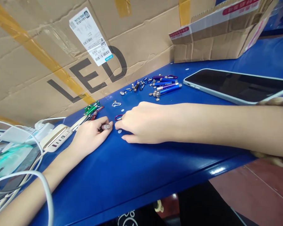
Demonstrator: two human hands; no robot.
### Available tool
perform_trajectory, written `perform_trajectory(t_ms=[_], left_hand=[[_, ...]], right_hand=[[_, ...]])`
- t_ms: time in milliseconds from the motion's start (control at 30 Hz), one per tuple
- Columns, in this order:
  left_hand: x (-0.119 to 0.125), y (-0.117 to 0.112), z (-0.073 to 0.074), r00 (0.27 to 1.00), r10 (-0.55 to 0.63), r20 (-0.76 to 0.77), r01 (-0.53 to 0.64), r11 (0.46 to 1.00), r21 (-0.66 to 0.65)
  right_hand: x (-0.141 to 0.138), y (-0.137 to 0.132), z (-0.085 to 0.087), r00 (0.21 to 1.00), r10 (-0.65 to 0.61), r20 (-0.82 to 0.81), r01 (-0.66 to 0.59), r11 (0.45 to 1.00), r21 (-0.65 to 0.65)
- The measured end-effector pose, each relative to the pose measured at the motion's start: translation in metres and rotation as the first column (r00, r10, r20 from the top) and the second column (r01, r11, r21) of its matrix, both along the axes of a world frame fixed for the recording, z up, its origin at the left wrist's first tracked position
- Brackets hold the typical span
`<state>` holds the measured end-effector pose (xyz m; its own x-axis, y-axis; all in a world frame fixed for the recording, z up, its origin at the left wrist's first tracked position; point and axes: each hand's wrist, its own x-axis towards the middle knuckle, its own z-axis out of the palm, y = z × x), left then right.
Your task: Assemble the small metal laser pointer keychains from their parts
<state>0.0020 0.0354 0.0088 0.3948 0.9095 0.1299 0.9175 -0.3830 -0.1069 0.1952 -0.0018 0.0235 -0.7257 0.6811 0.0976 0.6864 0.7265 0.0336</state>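
My left hand (88, 135) rests on the blue table, its fingers closed round a short dark red metal tube (105, 126) with a silvery end pointing right. Just right of it, my right hand (142, 122) reaches in low over the tabletop, thumb and index finger apart. A small red carabiner clip (118, 117) lies at its fingertips; whether they touch it I cannot tell. Behind my left hand are green tubes and clips (91, 108) and another dark red tube (94, 115). Beyond my right hand lie several blue and purple metal tubes (168, 89) with small button cells (157, 94).
A large cardboard box (141, 40) marked LED stands along the back, with an open carton (207, 47) at right. A phone (238, 83) lies right. A white power strip (56, 138) and looping cables (47, 188) crowd the left. A silver clip (116, 104) lies near the middle.
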Motion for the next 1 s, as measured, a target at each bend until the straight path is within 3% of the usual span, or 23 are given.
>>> perform_trajectory(t_ms=[633, 1000], left_hand=[[0.0017, -0.0009, 0.001, 1.0, 0.008, 0.001, -0.008, 1.0, -0.004], [0.0034, -0.0018, 0.002, 1.0, 0.009, -0.012, -0.009, 1.0, -0.015]], right_hand=[[0.0, -0.0028, 0.0013, 1.0, -0.012, 0.018, 0.012, 1.0, -0.003], [0.0005, -0.0049, 0.0041, 0.999, -0.014, -0.038, 0.011, 0.997, -0.08]])
